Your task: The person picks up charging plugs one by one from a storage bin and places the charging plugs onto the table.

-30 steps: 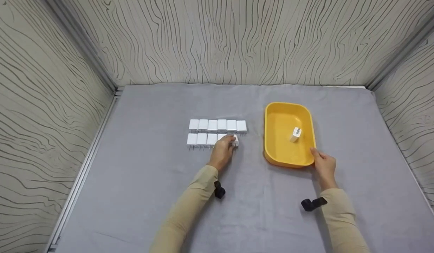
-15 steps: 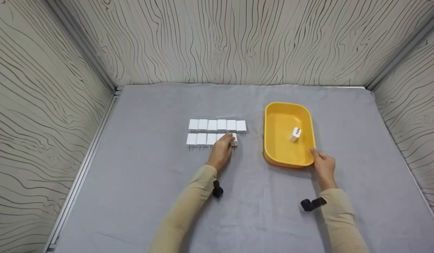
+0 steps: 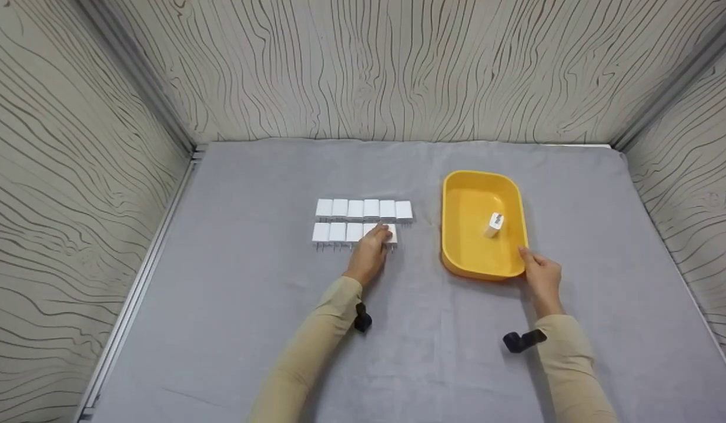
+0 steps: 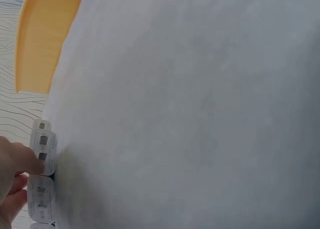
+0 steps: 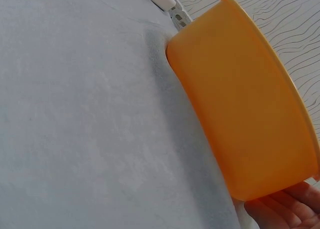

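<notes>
Two rows of white charger plugs lie side by side on the grey cloth, their metal prongs facing me. My left hand [image 3: 370, 254] pinches the plug [image 3: 393, 235] at the right end of the front row; it lies flat against its neighbour. In the left wrist view the thumb presses the pronged face of that plug [image 4: 44, 144]. The back row [image 3: 363, 209] lies just beyond. To the right is a yellow bin [image 3: 465, 241], with one white plug [image 3: 494, 225] standing tilted inside. My right hand [image 3: 544, 281] grips the bin's near right corner.
Grey cloth [image 3: 233, 282] covers the table. Wood-patterned panels [image 3: 363, 70] rise at the back and both sides, with metal rails [image 3: 142, 276] along the edges. A black camera mount sits on each sleeved wrist.
The plug under my left hand has gone from slightly turned and apart to flat and lined up with the front row. My right hand and the bin have stayed in place.
</notes>
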Available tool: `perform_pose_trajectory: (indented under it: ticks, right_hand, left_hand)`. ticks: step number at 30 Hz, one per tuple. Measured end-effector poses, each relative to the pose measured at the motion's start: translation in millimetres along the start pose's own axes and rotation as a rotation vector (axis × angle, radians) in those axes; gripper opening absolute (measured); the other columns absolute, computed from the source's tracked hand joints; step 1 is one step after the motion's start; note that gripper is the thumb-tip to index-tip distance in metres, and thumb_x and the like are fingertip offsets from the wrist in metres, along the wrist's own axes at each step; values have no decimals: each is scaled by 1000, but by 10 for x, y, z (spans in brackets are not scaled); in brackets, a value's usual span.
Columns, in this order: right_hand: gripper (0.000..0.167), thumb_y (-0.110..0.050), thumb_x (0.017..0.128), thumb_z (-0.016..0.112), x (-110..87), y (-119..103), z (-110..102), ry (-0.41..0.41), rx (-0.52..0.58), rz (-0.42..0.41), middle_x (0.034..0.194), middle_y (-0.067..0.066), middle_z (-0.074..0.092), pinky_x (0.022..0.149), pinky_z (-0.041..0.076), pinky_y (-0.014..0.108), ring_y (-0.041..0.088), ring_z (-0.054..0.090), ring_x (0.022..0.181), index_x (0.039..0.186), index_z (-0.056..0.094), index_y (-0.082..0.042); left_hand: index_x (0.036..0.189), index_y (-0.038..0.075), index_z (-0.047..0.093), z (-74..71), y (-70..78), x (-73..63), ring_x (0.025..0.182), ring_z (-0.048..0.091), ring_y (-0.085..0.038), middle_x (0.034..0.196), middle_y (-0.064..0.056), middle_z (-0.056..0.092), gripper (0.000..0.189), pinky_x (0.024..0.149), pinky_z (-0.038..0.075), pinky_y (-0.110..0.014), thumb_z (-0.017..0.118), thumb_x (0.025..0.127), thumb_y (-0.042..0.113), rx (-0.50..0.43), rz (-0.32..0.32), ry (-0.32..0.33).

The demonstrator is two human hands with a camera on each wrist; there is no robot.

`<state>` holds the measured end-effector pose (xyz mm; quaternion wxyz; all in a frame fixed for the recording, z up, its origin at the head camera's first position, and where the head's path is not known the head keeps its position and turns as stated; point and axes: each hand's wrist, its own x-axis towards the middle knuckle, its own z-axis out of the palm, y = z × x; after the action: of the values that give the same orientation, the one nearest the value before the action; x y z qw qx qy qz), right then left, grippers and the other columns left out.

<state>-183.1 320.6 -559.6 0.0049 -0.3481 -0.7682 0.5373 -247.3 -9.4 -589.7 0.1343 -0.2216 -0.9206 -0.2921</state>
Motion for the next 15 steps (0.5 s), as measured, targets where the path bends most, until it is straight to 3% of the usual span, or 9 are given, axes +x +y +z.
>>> perform_pose_trajectory:
  ticks: [2,5,12,15]
  right_hand:
    - [64,-49,93,53,4,3,8,-2,-5,2,130,10,59,69,40,4,-2,47,88,132,55,1]
    - [64,-49,93,52,11,8,18,0,-25,2,136,15,55,71,39,5,0,47,93,132,55,2]
    - [63,-49,94,50,5,3,20,-10,-49,3,139,17,53,73,38,6,6,48,101,132,55,1]
    - [63,-49,94,50,5,-1,8,-15,-44,7,139,17,53,70,38,5,4,48,98,132,55,1]
  left_hand:
    - [103,0,67,-7,1,-2,121,62,-30,119,-16,68,22,103,51,-33,61,83,-8,3,0,1]
    - [105,0,67,-14,5,-3,120,62,-29,119,-15,68,22,102,52,-32,60,85,-7,20,0,0]
    - [106,1,66,-25,32,-14,120,62,-28,121,-13,67,24,101,52,-32,61,84,-7,53,-8,-8]
    - [106,1,66,-36,59,-21,122,61,-28,122,-13,66,24,103,51,-32,61,84,-6,35,-14,-18]
